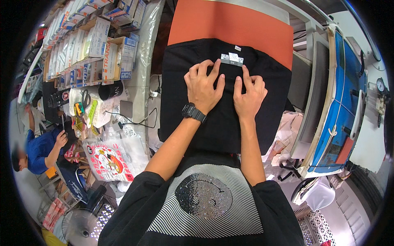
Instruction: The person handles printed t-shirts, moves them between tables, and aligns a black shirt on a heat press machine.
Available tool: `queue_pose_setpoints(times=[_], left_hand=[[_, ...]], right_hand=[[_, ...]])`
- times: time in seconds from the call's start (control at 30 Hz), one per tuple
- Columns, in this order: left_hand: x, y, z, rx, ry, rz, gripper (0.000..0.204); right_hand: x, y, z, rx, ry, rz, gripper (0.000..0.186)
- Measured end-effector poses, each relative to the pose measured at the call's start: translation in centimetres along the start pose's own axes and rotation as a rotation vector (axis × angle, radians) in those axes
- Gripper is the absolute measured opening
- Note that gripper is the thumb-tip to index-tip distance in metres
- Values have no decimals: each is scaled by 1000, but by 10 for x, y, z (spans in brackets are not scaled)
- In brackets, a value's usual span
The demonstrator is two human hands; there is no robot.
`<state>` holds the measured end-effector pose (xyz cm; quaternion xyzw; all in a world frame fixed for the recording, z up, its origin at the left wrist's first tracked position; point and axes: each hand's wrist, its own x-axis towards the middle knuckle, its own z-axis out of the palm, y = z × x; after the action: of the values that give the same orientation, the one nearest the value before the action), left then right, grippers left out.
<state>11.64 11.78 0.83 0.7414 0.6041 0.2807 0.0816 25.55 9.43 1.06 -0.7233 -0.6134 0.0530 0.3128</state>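
A black T-shirt [197, 135] lies spread on an orange-red board [230, 22], its neck at the far end. Just below the neckline is a small white and grey label [232, 60]. My left hand [204, 84] rests on the fabric, index fingertip at the label's left edge, thumb stretched out, other fingers bent. On the opposite side, my right hand [249, 92] has its index fingertip at the label's right corner, the thumb pointing forward on the cloth. Both hands are open and press flat without gripping anything. A dark watch [193, 112] is on my left wrist.
Cardboard boxes [88, 45] fill the far left of a plastic-covered table [143, 61]. Nearer lie scissors [86, 98], a black cable [139, 122] and a printed film sheet [111, 158]. A blue-framed panel [338, 102] stands right. Another person [41, 149] works at left; a fan [80, 225] stands nearby.
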Motion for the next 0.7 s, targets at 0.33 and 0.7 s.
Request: queue_pose_setpoints(times=[0.33, 0.7], left_hand=[[0, 1, 2, -5, 3, -1, 41], [1, -3, 0, -14, 30, 5, 41]], right_hand=[[0, 3, 1, 3, 18, -6, 34], [1, -3, 2, 24, 30, 18, 31]])
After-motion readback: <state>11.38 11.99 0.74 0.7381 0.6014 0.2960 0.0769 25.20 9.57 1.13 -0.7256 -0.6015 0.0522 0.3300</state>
